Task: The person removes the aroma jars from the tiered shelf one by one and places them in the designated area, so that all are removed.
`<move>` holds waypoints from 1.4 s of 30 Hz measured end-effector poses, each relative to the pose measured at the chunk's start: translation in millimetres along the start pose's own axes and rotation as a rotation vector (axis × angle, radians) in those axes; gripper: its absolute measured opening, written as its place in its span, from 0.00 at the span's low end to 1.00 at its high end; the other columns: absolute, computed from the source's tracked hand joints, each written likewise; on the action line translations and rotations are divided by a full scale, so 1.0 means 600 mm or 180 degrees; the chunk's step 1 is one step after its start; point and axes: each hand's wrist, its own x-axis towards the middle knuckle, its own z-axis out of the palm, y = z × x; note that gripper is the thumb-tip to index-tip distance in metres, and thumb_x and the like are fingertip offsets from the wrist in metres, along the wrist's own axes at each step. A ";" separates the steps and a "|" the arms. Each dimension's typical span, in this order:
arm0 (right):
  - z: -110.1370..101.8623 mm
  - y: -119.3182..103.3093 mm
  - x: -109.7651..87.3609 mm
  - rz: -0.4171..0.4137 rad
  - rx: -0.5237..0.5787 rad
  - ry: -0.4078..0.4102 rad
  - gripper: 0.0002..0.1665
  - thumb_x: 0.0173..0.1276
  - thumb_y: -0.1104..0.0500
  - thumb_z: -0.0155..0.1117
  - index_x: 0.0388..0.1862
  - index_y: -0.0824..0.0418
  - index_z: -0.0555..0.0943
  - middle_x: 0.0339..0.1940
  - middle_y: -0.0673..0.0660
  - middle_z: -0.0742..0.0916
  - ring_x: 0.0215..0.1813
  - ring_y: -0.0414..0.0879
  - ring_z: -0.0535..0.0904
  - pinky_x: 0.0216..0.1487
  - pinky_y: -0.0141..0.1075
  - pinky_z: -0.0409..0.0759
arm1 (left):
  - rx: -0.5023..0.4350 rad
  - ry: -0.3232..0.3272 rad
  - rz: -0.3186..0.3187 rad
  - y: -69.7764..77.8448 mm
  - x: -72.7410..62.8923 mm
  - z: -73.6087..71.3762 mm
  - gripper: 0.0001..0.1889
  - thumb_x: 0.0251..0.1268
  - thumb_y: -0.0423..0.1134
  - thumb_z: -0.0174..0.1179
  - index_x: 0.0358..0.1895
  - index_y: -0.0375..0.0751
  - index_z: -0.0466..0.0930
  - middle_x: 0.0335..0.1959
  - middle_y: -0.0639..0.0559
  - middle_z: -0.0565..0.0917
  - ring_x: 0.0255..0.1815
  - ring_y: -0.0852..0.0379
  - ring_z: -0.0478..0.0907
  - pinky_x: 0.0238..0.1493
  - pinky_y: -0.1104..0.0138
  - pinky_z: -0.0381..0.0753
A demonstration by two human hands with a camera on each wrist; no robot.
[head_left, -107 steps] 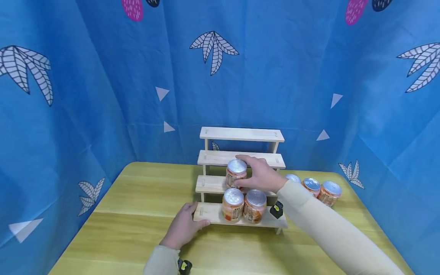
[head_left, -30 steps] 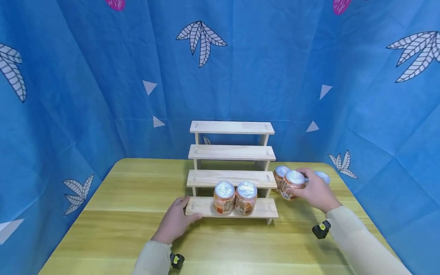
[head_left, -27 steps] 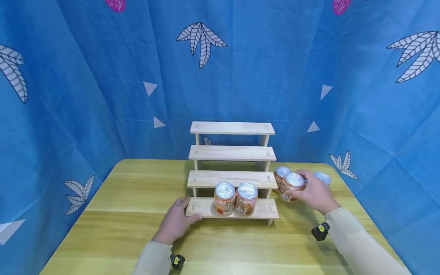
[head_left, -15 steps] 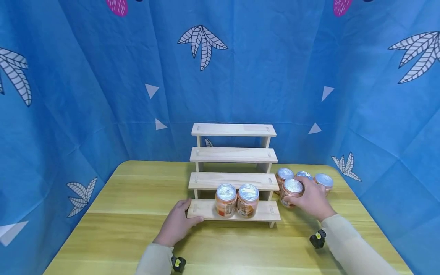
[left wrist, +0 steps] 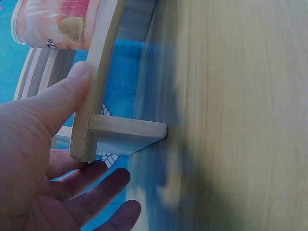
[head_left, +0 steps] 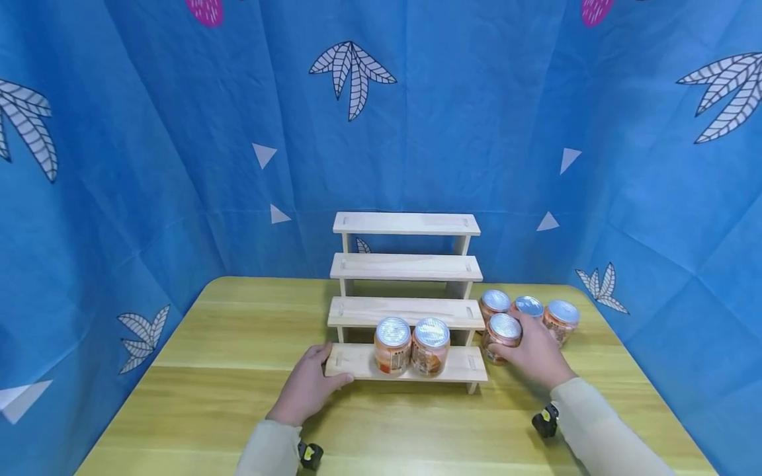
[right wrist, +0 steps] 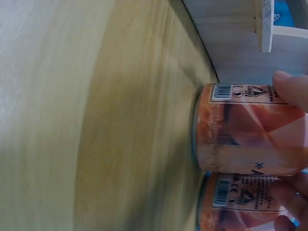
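A wooden shelf stand [head_left: 405, 267] with several stepped boards stands on the table. My left hand [head_left: 305, 387] grips the left end of its lowest board [head_left: 467, 363]. In the left wrist view, the thumb presses on that board and the other fingers are beyond its edge. My right hand [head_left: 537, 352] holds an orange-labelled can [head_left: 497, 347] with a silver lid, right of the stand. In the right wrist view the held can [right wrist: 250, 130] has its base on the table, close against another can [right wrist: 240, 202]. Two similar cans, one left [head_left: 391, 349] and one right [head_left: 430, 350], sit on the lowest board.
Behind the held can are three more cans, at left [head_left: 495, 301], middle [head_left: 528, 307] and right [head_left: 563, 314], on the yellow wooden table [head_left: 238, 344]. A blue patterned cloth [head_left: 464, 145] hangs around the back and sides.
Earlier my right hand held a can at the second board. It has since moved right, and over the last second the held can came down onto the table. My left hand kept its grip.
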 end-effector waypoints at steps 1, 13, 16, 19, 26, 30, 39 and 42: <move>-0.002 -0.002 0.001 -0.0028 -0.0003 0.0003 0.53 0.58 0.42 0.79 0.70 0.73 0.68 0.61 0.72 0.79 0.59 0.68 0.75 0.57 0.64 0.72 | 0.0002 0.0008 0.0010 0.000 0.001 -0.001 0.48 0.57 0.53 0.74 0.74 0.28 0.62 0.70 0.36 0.70 0.71 0.36 0.68 0.70 0.45 0.69; -0.022 -0.057 0.004 -0.0397 0.0267 0.0116 0.37 0.71 0.41 0.65 0.69 0.63 0.73 0.65 0.66 0.80 0.68 0.66 0.71 0.65 0.69 0.66 | 0.0048 0.0003 -0.0008 -0.001 0.000 0.002 0.48 0.58 0.54 0.74 0.74 0.28 0.62 0.72 0.36 0.69 0.71 0.35 0.67 0.71 0.45 0.69; -0.018 -0.083 0.001 -0.0523 0.0440 0.0006 0.36 0.71 0.41 0.66 0.70 0.60 0.74 0.68 0.64 0.79 0.71 0.65 0.69 0.68 0.70 0.63 | 0.0054 0.0011 0.0000 -0.002 -0.001 0.003 0.48 0.57 0.53 0.74 0.74 0.28 0.63 0.71 0.35 0.69 0.71 0.35 0.67 0.70 0.44 0.69; -0.010 -0.108 -0.003 -0.0783 0.0501 -0.0047 0.35 0.70 0.45 0.68 0.69 0.60 0.74 0.66 0.63 0.80 0.68 0.63 0.73 0.69 0.69 0.61 | 0.0055 0.0007 -0.0005 -0.004 -0.001 0.005 0.49 0.57 0.54 0.74 0.74 0.28 0.63 0.71 0.35 0.70 0.71 0.35 0.67 0.70 0.45 0.70; 0.012 -0.153 -0.008 -0.1262 0.0589 -0.0235 0.39 0.64 0.46 0.73 0.70 0.60 0.73 0.65 0.58 0.82 0.65 0.58 0.77 0.69 0.62 0.59 | 0.0010 0.0003 -0.0029 -0.005 0.001 0.004 0.49 0.57 0.55 0.73 0.75 0.29 0.62 0.71 0.36 0.69 0.71 0.36 0.67 0.71 0.45 0.69; 0.024 -0.165 -0.010 -0.1344 0.0504 -0.0342 0.44 0.62 0.42 0.75 0.71 0.61 0.72 0.66 0.56 0.81 0.68 0.57 0.74 0.70 0.60 0.57 | -0.0001 0.0006 -0.0024 -0.003 0.001 0.003 0.49 0.57 0.55 0.74 0.75 0.29 0.62 0.71 0.36 0.70 0.71 0.36 0.67 0.71 0.45 0.69; 0.040 -0.177 -0.012 -0.1249 0.0487 -0.0353 0.55 0.52 0.37 0.80 0.74 0.60 0.70 0.67 0.55 0.80 0.69 0.57 0.73 0.71 0.62 0.56 | 0.0049 -0.0007 -0.0036 -0.001 0.000 0.003 0.49 0.57 0.54 0.74 0.74 0.29 0.63 0.71 0.36 0.70 0.71 0.36 0.67 0.71 0.45 0.69; 0.046 -0.181 -0.010 -0.1270 0.0450 -0.0309 0.56 0.52 0.39 0.81 0.74 0.60 0.69 0.66 0.55 0.81 0.68 0.57 0.74 0.70 0.62 0.55 | 0.0041 -0.0003 -0.0023 0.000 0.001 0.002 0.48 0.57 0.53 0.74 0.74 0.28 0.62 0.71 0.36 0.70 0.71 0.36 0.67 0.71 0.45 0.69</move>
